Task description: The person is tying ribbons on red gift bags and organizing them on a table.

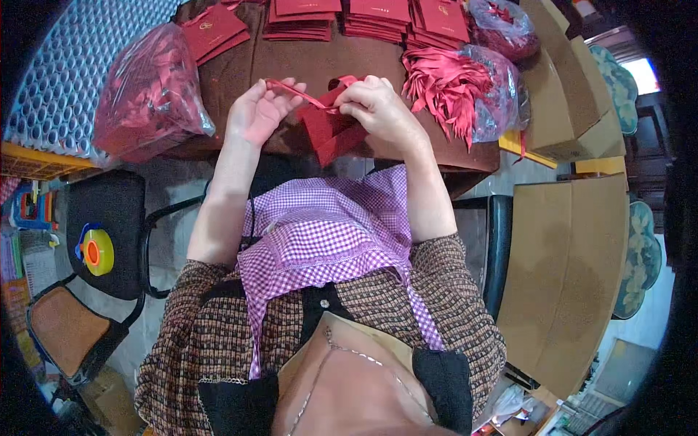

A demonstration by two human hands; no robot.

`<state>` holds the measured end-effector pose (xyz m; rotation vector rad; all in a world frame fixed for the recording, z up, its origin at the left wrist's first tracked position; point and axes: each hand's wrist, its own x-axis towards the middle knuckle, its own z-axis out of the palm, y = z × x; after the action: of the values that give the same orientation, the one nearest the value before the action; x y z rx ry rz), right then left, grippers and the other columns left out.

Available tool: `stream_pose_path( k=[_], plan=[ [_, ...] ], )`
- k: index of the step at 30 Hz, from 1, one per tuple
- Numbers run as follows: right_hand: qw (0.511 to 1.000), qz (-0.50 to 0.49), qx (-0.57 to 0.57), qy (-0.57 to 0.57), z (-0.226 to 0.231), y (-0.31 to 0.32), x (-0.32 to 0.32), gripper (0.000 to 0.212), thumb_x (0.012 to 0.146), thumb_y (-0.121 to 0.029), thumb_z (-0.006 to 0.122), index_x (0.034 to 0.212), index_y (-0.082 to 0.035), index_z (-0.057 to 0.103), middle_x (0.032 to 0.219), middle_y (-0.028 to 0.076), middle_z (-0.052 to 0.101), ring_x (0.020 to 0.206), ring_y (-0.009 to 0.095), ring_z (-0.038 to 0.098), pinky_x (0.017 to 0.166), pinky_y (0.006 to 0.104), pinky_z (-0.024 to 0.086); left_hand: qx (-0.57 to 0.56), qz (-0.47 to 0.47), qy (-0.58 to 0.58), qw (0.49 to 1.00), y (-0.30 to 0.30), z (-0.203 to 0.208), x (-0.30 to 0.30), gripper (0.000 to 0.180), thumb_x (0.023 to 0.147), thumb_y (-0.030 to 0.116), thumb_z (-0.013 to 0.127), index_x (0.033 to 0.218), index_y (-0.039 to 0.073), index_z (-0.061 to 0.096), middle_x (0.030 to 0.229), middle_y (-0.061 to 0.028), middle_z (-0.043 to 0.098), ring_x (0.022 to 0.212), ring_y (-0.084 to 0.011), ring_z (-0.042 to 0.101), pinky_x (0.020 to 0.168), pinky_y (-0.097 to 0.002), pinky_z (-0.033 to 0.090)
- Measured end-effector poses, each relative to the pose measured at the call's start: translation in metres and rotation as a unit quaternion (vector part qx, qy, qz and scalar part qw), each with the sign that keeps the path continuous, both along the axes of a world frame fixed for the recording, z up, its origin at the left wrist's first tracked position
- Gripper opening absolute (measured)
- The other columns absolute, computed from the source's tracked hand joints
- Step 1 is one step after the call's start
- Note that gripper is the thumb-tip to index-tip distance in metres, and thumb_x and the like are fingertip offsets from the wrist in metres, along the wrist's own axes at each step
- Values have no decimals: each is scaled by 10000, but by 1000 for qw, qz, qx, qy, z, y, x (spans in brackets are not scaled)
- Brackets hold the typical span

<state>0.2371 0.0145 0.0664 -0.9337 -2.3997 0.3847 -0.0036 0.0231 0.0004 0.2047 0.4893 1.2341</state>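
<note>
A small open red paper bag (327, 136) is held at the near edge of the brown-covered table. From its top a red ribbon (297, 92) stretches across to the left. My left hand (260, 115), palm turned up, pinches the ribbon's end between thumb and forefinger. Above the bag, my right hand (379, 110) is closed with the fingertips on the ribbon at the bag's upper edge. Part of the bag's top is hidden behind these fingers. Right of that hand lies a loose bundle of red ribbons (443, 83).
Stacked flat red bags (302, 22) line the table's far side. A clear plastic sack of red pieces (149, 94) stands left, beside a rack of round-ended tubes (65, 83). Cardboard boxes (567, 269) are at right. A yellow tape roll (97, 251) rests on a black chair (116, 203).
</note>
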Motion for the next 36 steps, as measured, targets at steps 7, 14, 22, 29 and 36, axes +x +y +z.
stream_pose_path(
  k=[7,14,22,29,36],
  plan=[
    [1000,-17,0,-22,-1,-11,-4,136,778,-139,638,890,-63,622,822,71,623,877,249,571,858,354,374,-11,48,30,998,10,-14,-8,276,973,189,391,1023,-64,489,1104,-245,554,1111,-419,512,927,-510,458],
    [983,-23,-168,75,9,-8,1,106,770,-67,616,871,-41,599,817,102,619,822,212,603,768,302,434,86,31,108,990,5,-12,-1,249,950,161,459,1111,-24,501,1037,-193,582,1022,-395,568,853,-455,496],
    [756,95,-468,447,-32,5,10,178,810,-27,614,987,-14,611,903,9,632,845,104,588,757,239,470,343,-69,489,799,-24,16,31,327,885,140,556,1178,-4,545,1124,-99,572,1057,-200,554,898,-315,450],
    [741,84,-495,445,-69,13,9,238,844,-79,627,1073,-14,609,1018,44,635,913,132,603,832,278,482,497,37,685,531,-17,3,30,438,760,165,691,1162,44,566,1226,-138,473,1153,-285,446,965,-355,384],
    [739,124,-504,430,-88,17,21,372,879,-218,607,1168,13,571,1135,79,605,1022,170,581,903,314,457,488,-1,711,506,-1,10,34,341,705,166,722,1018,68,632,1099,-120,547,1072,-305,479,942,-386,378]
  ],
)
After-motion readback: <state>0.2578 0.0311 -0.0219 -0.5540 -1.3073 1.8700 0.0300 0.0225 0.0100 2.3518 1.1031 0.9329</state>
